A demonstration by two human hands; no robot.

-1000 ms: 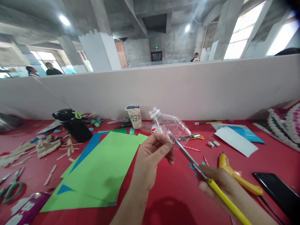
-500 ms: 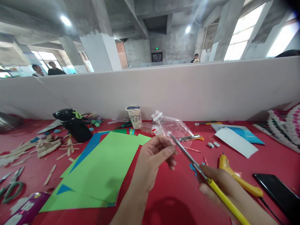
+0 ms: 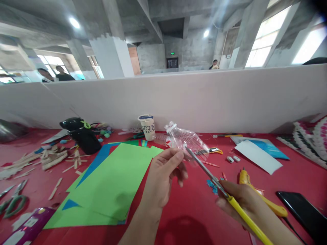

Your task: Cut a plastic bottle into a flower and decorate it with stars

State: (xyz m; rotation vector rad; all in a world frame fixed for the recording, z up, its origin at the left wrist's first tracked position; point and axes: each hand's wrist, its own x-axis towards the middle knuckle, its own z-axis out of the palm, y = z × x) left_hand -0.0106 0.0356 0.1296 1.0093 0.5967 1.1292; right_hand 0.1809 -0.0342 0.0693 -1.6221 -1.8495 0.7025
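The head-worn camera looks forward and down across a red table (image 3: 194,200).

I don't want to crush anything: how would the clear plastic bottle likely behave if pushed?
The clear plastic bottle is probably light, since its see-through wall looks thin. Its lined body would likely flex or dent under pressure, while the narrow, ridged neck should feel stiffer.

A crowded red desk (image 3: 189,204) here! Bright green paper sheets (image 3: 109,182) lie left of centre, a black bottle-shaped container (image 3: 87,140) stands behind, pale wooden sticks (image 3: 54,161) scatter far left, a printed white cup (image 3: 148,128) sits at the back; over right, a yellow glue gun (image 3: 270,205) and black rectangular phone (image 3: 301,211).
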